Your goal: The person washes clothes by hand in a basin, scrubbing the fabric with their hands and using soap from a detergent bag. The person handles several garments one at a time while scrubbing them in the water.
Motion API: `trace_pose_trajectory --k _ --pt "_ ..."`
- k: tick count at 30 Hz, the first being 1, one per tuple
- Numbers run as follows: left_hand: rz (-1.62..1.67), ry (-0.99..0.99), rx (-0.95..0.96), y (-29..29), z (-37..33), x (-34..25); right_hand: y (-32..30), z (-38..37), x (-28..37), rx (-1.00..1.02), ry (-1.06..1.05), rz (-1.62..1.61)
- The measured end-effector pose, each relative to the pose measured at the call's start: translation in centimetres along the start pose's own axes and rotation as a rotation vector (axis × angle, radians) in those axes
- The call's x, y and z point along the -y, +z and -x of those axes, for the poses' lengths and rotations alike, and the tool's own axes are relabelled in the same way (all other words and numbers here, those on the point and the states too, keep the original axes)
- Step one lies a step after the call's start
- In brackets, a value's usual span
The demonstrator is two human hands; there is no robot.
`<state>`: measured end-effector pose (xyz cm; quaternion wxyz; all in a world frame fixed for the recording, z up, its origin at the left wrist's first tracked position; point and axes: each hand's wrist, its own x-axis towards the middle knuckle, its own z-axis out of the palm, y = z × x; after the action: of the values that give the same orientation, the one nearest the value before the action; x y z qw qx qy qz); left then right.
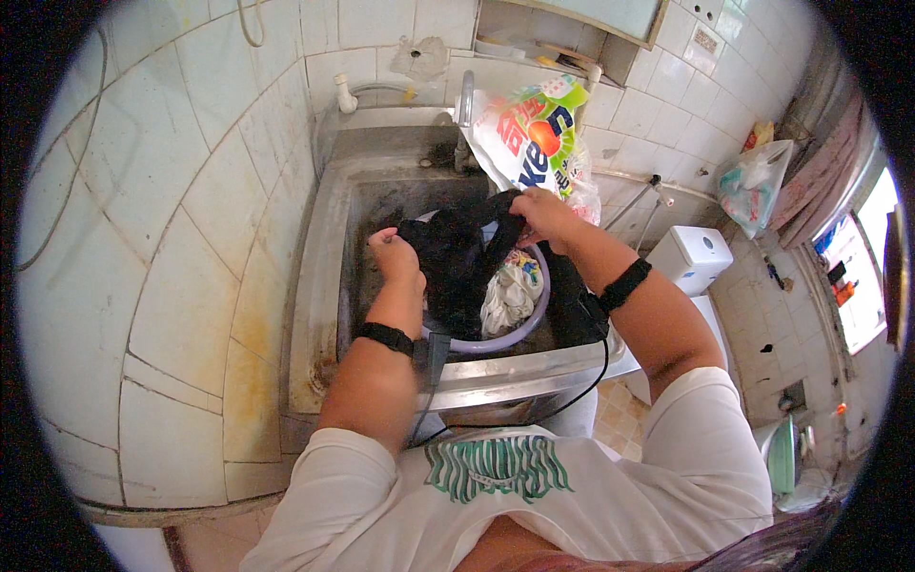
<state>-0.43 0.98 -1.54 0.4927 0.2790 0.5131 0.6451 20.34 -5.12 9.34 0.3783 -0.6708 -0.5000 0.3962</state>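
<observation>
A black garment (453,253) is stretched between my two hands above a pale lilac basin (534,324). My left hand (396,255) pinches its left edge, fingers closed. Farther right, my right hand (543,215) grips the garment's upper right part. Which garment it is cannot be made out. White cloth with coloured print (515,294) lies in the basin's right side, below the black fabric. The basin stands inside a worn sink (329,229), and the garment hides much of its left half.
A metal tap (465,110) rises at the sink's back, beside a large printed plastic bag (534,138). Dark cloth (572,305) lies right of the basin. A white box-shaped bin (693,255) stands farther right. A cable runs between my wrist straps, across the sink front.
</observation>
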Motion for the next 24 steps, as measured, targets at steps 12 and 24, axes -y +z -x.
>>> trace_pose_trajectory --k 12,24 --pt "-0.899 0.359 0.788 0.0 3.9 -0.5 2.2 -2.5 2.4 -0.082 -0.142 -0.294" --pt "-1.197 0.351 0.800 0.2 2.8 2.5 2.5 -2.5 -12.6 0.812 -0.236 1.081"
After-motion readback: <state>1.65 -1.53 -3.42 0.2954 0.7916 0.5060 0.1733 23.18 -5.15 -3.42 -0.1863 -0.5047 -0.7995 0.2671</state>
